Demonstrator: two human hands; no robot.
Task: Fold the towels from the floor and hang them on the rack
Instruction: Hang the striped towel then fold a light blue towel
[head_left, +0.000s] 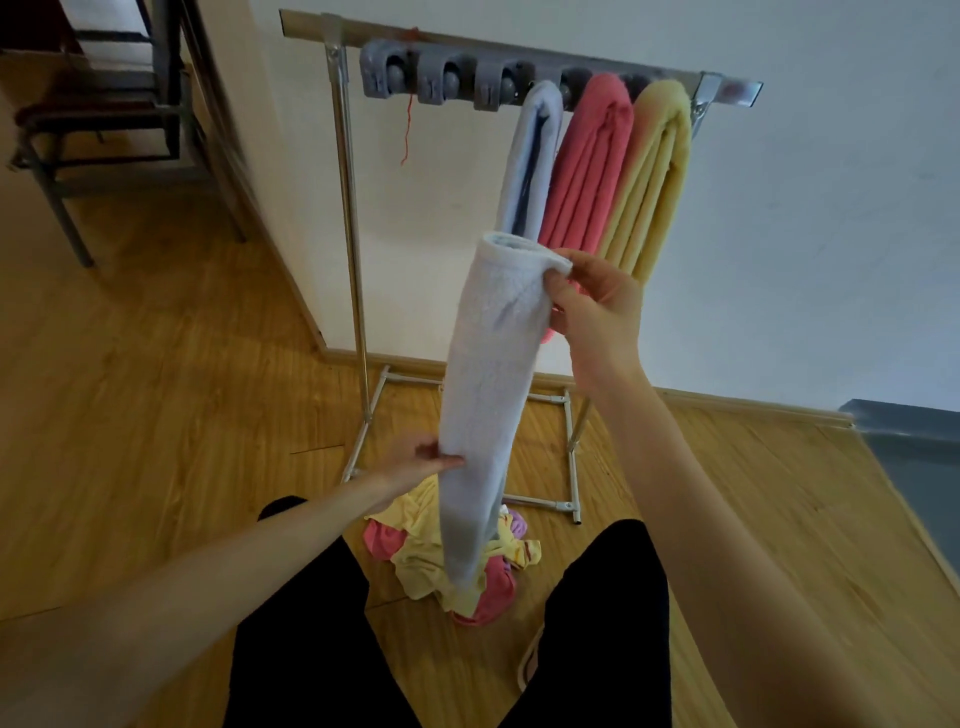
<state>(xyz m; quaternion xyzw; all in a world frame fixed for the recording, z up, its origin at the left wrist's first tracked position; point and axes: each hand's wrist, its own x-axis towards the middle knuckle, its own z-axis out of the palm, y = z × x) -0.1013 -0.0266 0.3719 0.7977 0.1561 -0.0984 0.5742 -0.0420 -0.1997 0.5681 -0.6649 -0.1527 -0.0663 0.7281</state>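
A pale blue towel (485, 395), folded into a long narrow strip, hangs in front of me. My right hand (592, 306) pinches its folded top end. My left hand (423, 460) grips its left edge lower down. Behind it stands a metal rack (353, 249) with a bar of grey clips (447, 78). Three folded towels hang at the bar's right end: a pale blue one (530, 156), a pink one (587, 161) and a yellow one (652, 176). A heap of yellow, pink and purple towels (426, 561) lies on the floor under the held towel.
The rack's base frame (571, 467) rests on the wooden floor against a white wall. A dark metal chair (104, 135) stands at the back left. My legs in black trousers (311, 649) flank the heap. A grey-blue surface (914, 441) lies at the right.
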